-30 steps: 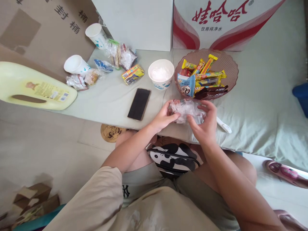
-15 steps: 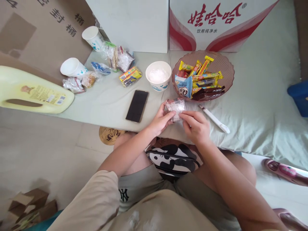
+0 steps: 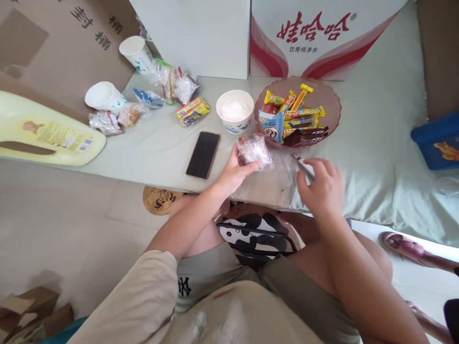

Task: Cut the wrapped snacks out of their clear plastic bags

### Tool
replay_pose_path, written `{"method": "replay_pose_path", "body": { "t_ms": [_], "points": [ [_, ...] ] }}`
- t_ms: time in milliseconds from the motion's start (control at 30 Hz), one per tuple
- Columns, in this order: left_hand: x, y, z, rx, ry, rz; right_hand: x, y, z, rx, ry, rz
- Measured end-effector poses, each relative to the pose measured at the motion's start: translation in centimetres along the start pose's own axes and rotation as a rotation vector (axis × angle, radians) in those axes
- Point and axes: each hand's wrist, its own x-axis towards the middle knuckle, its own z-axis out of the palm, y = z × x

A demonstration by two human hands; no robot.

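Note:
My left hand (image 3: 234, 169) grips a crinkled packet in clear plastic wrap (image 3: 255, 152), its thumb across the lower edge, above the cloth-covered surface. To the right, my right hand (image 3: 322, 186) is over a slim white-handled tool (image 3: 304, 167) that looks like a utility knife. Thumb and fingers are apart on either side of the tool; its handle is hidden under the hand. Just beyond the packet stand a white paper bowl (image 3: 234, 112) with whitish, clear contents and a pink ribbed bowl (image 3: 333, 114) of wrapped snacks. A black phone (image 3: 202, 155) lies left of my left hand.
At the left are a pale yellow jug (image 3: 53, 131), two tipped paper cups (image 3: 104, 95) and several wrapped snacks (image 3: 184, 88). White cartons (image 3: 315, 43) stand behind the bowls. A blue container (image 3: 435, 143) is at the right, and the surface's front edge is before my lap.
My right hand has left the packet and moved right, over the white-handled tool. My left hand keeps the packet, now turned and slightly raised. The view has shifted a little.

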Motion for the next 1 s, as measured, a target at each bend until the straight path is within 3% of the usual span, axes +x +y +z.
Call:
{"method": "replay_pose_path", "body": {
  "t_ms": [100, 233, 300, 467, 667, 867, 1000],
  "points": [
    [0.3, 0.1, -0.2, -0.005, -0.004, 0.061, 0.0, 2.8, -1.3, -0.232, -0.127, 0.208],
    [0.3, 0.1, -0.7, 0.053, -0.001, 0.121, -0.6, 3.8, -2.3, -0.202, -0.309, 0.213],
    [0.3, 0.0, -0.8, 0.129, -0.002, 0.160, -1.0, 3.0, -2.8, 0.005, -0.408, 0.181],
    [0.4, -0.6, -0.9, 0.366, 0.018, 0.174, -1.7, -1.0, -2.3, 0.843, -0.673, 0.186],
    [0.4, -1.3, -0.6, 0.494, -0.027, 0.204, -1.7, -3.0, 0.3, 1.081, -0.646, 0.330],
    [-0.2, -1.0, -0.1, 0.434, -0.011, 0.157, -2.1, -2.8, 0.9, 0.988, -0.586, 0.369],
    [0.2, 0.8, -0.9, 0.309, 0.099, 0.253, -1.9, -3.1, 0.8, 0.907, -0.609, 0.384]
  ]
}}
